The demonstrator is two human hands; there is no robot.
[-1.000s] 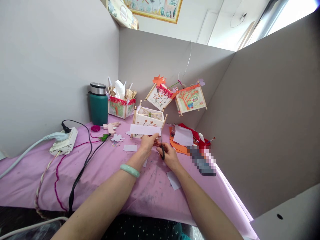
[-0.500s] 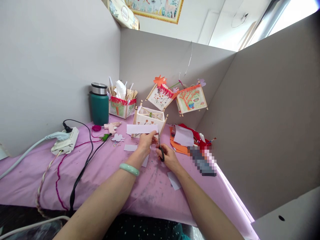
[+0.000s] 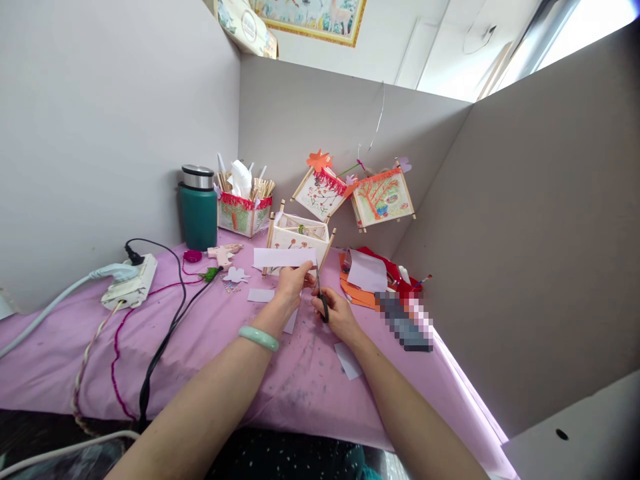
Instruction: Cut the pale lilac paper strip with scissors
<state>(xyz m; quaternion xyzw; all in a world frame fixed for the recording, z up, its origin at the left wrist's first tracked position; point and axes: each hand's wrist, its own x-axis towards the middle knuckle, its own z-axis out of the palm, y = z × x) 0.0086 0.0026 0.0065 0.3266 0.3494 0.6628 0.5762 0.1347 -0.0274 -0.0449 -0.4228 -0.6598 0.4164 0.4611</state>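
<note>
Pink cloth point(image 3: 200, 327) — paper strip point(image 3: 281, 258) partly hides box point(image 3: 287, 237) — glue gun point(image 3: 220, 255) near.

A purple cloth point(image 3: 310, 380) bears a green bottle point(image 3: 199, 217), power strip point(image 3: 129, 287), glue gun point(image 3: 221, 256) and paper pieces point(image 3: 348, 361).

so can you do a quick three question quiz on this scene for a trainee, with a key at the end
1. Multiple choice: in the picture, on which side of the green flask does the box of sticks with a red fringe stand?
a) left
b) right
c) directly in front

2. True or false: the left hand holds the pale paper strip.

3. Fill in the missing word: the right hand holds a pair of ____.

Key:
1. b
2. True
3. scissors
</note>
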